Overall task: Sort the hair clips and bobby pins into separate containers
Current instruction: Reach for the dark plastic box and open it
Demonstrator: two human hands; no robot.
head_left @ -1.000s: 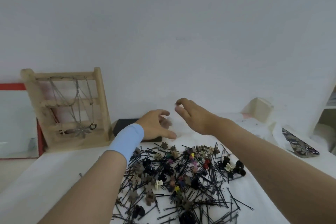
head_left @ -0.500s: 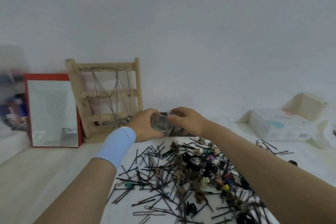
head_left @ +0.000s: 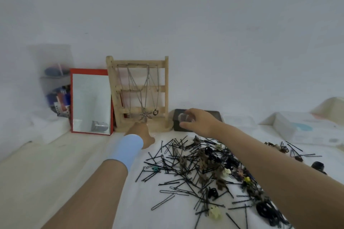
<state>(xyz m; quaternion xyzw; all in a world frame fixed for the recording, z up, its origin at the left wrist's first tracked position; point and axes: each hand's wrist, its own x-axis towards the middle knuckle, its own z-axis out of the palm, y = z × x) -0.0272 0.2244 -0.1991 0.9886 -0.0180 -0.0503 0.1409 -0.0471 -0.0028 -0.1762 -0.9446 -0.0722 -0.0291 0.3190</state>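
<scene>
Head view of a white worktop (head_left: pixel 55 163) set against a plain wall. The right hand (head_left: pixel 199 121) is raised above the far edge of the worktop. Its fingers and thumb are curled round a small clear container (head_left: pixel 183 117), which is off the surface and in front of a dark box (head_left: pixel 214 115). The left hand (head_left: pixel 142 133), with a light-blue wristband (head_left: pixel 126 148) on its wrist, reaches to the foot of a wooden jewellery stand (head_left: pixel 137 65). Its fingers are hidden behind the back of the hand, so the grip cannot be told.

The bobby pins (head_left: pixel 167 154) and hair clips (head_left: pixel 226 172) lie mixed in one loose heap on the worktop, between the forearms and under the right one, running to its near edge. A smaller scatter of pins and clips (head_left: pixel 284 148) lies apart, toward the right edge.

Necklaces hang on the stand, which is at the far edge. A red-framed mirror (head_left: pixel 90 101) leans just left of the stand, touching it. A white box (head_left: pixel 305 128) sits near the far right corner.
</scene>
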